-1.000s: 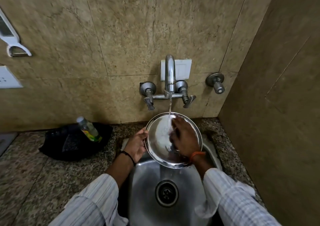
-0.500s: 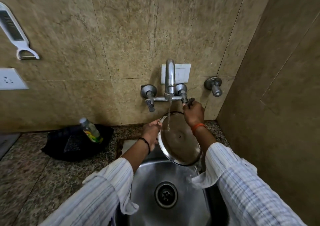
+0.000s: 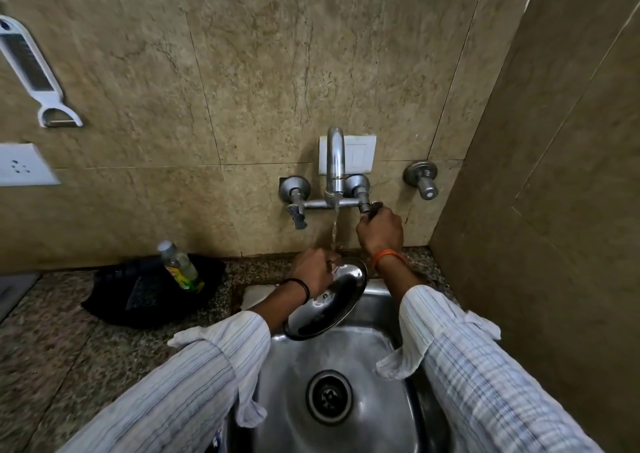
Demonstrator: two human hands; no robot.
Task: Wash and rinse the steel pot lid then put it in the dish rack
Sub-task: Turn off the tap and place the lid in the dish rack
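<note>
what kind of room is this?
Likely a home kitchen wash area: a round steel sink set in a speckled granite counter, a wall-mounted chrome tap running, and a white peeler-grater hanging on the beige tiled wall.

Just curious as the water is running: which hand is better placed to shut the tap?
The right hand: it already grips the tap handle beside the spout. The left hand is busy holding the lid over the sink.

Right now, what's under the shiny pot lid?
The steel sink lies under the pot lid, which the left hand holds tilted. Its drain shows; the basin part behind the lid is hidden.
</note>
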